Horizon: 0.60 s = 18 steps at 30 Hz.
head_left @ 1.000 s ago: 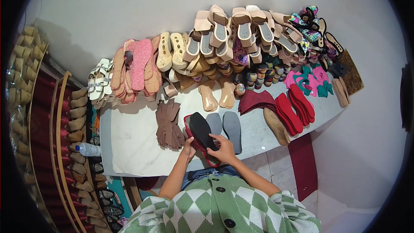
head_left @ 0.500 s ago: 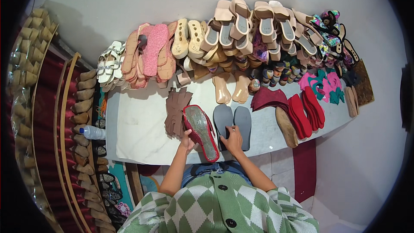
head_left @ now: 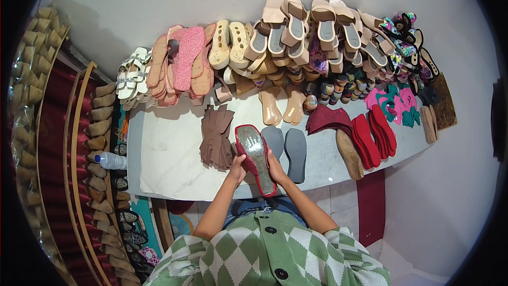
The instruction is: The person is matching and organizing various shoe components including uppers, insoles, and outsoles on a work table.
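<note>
Above the table's near edge I hold a red sandal (head_left: pixel 254 153) with its bare grey, shiny bottom facing up. My left hand (head_left: pixel 238 170) is closed round its left edge, over a dark red part of the upper. My right hand (head_left: pixel 274 168) grips the opposite edge, its fingers partly out of sight under the sandal. Just beyond my right hand lie two grey soles; the right grey sole (head_left: pixel 295 154) shows whole, while the left grey sole (head_left: pixel 273 140) is partly covered by the sandal and hand. A pile of brown cut strips (head_left: pixel 216 135) lies left of the sandal.
Finished heeled sandals (head_left: pixel 324 24) and pink soles (head_left: pixel 189 58) are heaped along the wall. Dark red pieces (head_left: pixel 329 120), red soles (head_left: pixel 365 139) and a wooden shoe last (head_left: pixel 349 153) lie at right. At left stand a water bottle (head_left: pixel 112 160) and racks of lasts (head_left: pixel 100 127).
My right hand has left the grey soles and taken hold of the sandal's right edge. The sandal has shifted slightly right, partly over the left grey sole.
</note>
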{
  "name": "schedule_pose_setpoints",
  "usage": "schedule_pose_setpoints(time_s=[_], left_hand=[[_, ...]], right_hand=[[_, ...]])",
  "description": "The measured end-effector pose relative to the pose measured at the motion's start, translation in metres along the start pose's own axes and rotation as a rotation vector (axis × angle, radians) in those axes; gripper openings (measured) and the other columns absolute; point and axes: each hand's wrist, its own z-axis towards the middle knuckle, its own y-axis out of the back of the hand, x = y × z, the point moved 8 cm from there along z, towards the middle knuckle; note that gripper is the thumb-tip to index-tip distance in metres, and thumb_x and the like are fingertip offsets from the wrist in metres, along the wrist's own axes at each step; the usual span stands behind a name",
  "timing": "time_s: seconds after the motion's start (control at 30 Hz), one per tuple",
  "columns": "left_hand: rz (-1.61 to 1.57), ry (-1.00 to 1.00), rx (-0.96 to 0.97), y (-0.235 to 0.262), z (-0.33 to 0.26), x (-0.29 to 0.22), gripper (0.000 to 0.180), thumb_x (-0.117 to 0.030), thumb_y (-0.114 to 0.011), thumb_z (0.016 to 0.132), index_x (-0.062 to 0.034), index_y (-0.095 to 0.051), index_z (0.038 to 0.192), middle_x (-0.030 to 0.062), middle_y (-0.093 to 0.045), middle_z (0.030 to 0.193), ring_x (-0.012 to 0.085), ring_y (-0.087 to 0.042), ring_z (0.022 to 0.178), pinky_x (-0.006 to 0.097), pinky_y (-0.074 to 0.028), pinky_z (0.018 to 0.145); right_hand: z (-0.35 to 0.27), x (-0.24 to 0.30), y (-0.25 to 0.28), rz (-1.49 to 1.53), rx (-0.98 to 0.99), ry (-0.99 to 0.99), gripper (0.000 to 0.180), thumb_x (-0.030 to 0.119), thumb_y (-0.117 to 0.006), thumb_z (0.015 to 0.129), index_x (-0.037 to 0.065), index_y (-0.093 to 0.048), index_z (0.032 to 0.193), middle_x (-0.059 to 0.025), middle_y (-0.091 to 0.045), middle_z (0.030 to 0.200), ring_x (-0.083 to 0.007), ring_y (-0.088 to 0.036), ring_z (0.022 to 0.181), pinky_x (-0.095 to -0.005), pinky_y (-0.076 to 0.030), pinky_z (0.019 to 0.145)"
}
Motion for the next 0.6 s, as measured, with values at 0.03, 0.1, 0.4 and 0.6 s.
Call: schedule_pose_setpoints(time_s=[0.03, 0.1, 0.4, 0.6], left_hand=[[0.001, 0.006, 0.003, -0.001, 0.0, 0.002, 0.052, -0.028, -0.062, 0.079, -0.0036, -0.045, 0.122, 0.0094, -0.055, 0.117, 0.0211, -0.054, 0.107, 0.037, -0.041, 0.095], [0.06, 0.023, -0.096, 0.003, -0.001, 0.005, 0.05, -0.028, -0.061, 0.08, -0.0027, -0.045, 0.121, 0.0091, -0.055, 0.114, 0.0211, -0.054, 0.107, 0.037, -0.041, 0.095], [0.1, -0.117, -0.277, -0.011, -0.012, -0.001, 0.042, -0.017, -0.06, 0.084, -0.0018, -0.045, 0.12, 0.0099, -0.055, 0.113, 0.0186, -0.054, 0.104, 0.034, -0.041, 0.092], [0.194, -0.218, -0.339, -0.026, -0.017, -0.001, 0.041, -0.011, -0.061, 0.083, -0.0005, -0.045, 0.12, 0.0093, -0.055, 0.112, 0.0173, -0.054, 0.101, 0.032, -0.042, 0.089]], right_hand=[[0.0, -0.001, 0.002, 0.001, -0.007, 0.0, 0.059, 0.044, -0.022, 0.099, 0.002, -0.026, 0.14, -0.0135, -0.035, 0.139, -0.0233, -0.034, 0.127, -0.0309, -0.024, 0.106], [0.001, 0.014, -0.002, -0.165, 0.073, 0.173, 0.059, 0.041, -0.029, 0.098, 0.002, -0.021, 0.141, -0.0163, -0.029, 0.142, -0.0268, -0.029, 0.13, -0.0321, -0.022, 0.107], [-0.037, 0.07, 0.018, -0.475, -0.401, 0.239, 0.027, 0.013, -0.066, 0.08, 0.002, -0.064, 0.105, -0.0105, -0.058, 0.074, -0.0199, -0.058, 0.067, -0.0285, -0.044, 0.063], [-0.046, 0.084, 0.017, -0.716, -0.515, 0.445, 0.019, 0.007, -0.062, 0.081, 0.002, -0.066, 0.099, -0.0127, -0.057, 0.068, -0.0262, -0.056, 0.063, -0.0308, -0.044, 0.06]])
